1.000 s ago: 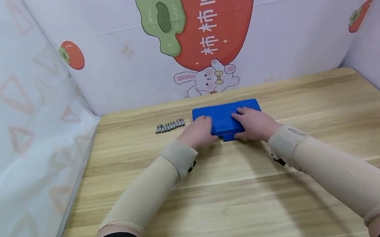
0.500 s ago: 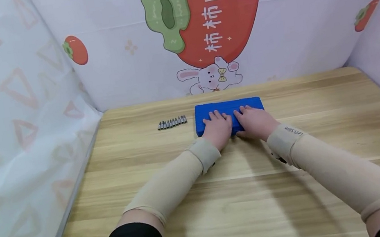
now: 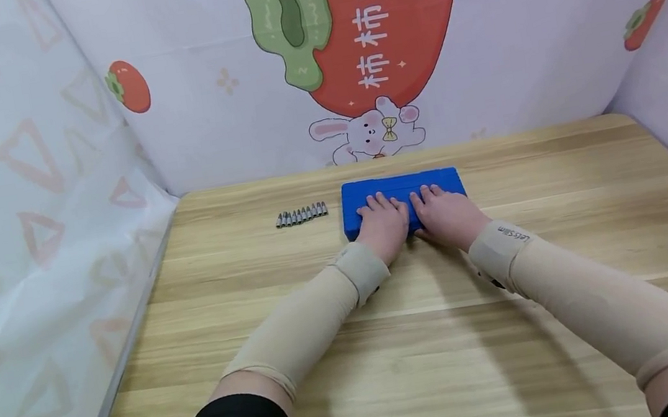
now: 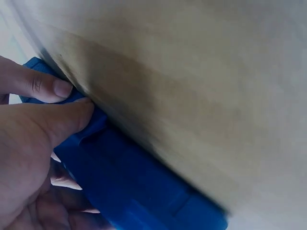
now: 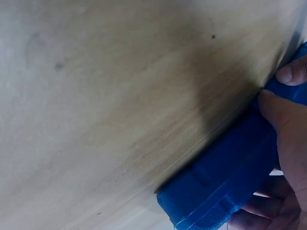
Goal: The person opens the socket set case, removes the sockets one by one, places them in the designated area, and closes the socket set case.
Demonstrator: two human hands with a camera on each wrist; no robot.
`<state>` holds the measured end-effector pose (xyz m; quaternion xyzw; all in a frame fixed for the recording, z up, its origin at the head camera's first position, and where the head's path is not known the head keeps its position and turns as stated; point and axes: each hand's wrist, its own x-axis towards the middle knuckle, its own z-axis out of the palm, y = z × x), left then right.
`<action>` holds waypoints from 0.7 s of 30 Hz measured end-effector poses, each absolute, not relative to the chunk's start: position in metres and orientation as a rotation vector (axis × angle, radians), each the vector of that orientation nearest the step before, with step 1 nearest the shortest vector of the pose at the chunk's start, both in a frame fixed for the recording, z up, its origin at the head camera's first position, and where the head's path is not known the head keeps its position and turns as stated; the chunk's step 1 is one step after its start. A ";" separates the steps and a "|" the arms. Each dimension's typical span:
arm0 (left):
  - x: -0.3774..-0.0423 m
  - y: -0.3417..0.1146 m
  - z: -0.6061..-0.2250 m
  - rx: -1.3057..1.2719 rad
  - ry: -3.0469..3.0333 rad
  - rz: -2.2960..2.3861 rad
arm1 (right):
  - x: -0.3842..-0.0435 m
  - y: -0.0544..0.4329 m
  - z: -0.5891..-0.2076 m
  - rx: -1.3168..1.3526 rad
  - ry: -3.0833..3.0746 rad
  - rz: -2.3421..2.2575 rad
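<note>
A closed blue plastic case (image 3: 364,190) lies flat near the back of the table. My left hand (image 3: 384,224) rests on its front middle, fingers spread over the lid and thumb bent down against the front side. Just to the right, my right hand (image 3: 448,218) holds the same front edge, fingertips on the lid. In the left wrist view, the left thumb (image 4: 72,120) presses the middle of the case's front face, with the other thumb (image 4: 50,87) close beside it. The right wrist view has the right thumb (image 5: 274,108) on that face too. The thumbs cover the front latch area.
A row of several small metal bits (image 3: 301,215) stands to the left of the case. Behind the wooden table (image 3: 397,359) hangs a white printed backdrop (image 3: 197,128), and a white patterned sheet (image 3: 57,281) borders the left side.
My left hand has moved right from the case's front left part to its middle, beside the right hand. The latch tab that stuck out at the front no longer shows.
</note>
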<state>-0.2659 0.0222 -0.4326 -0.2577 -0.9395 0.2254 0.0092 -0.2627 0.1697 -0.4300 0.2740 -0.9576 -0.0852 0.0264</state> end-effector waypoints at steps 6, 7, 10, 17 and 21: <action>-0.268 0.024 -0.439 -0.777 -2.919 0.678 | -0.260 0.167 -0.433 0.848 -2.953 -0.289; -0.269 0.025 -0.437 -0.782 -2.915 0.684 | -0.261 0.168 -0.432 0.841 -2.954 -0.289; -0.271 0.027 -0.434 -0.786 -2.919 0.699 | -0.262 0.172 -0.431 0.842 -2.947 -0.281; -0.266 0.025 -0.429 -0.784 -2.969 0.607 | -0.256 0.177 -0.432 0.810 -2.983 -0.136; -0.264 0.023 -0.419 -0.720 -3.123 0.370 | -0.250 0.179 -0.429 0.781 -3.059 0.054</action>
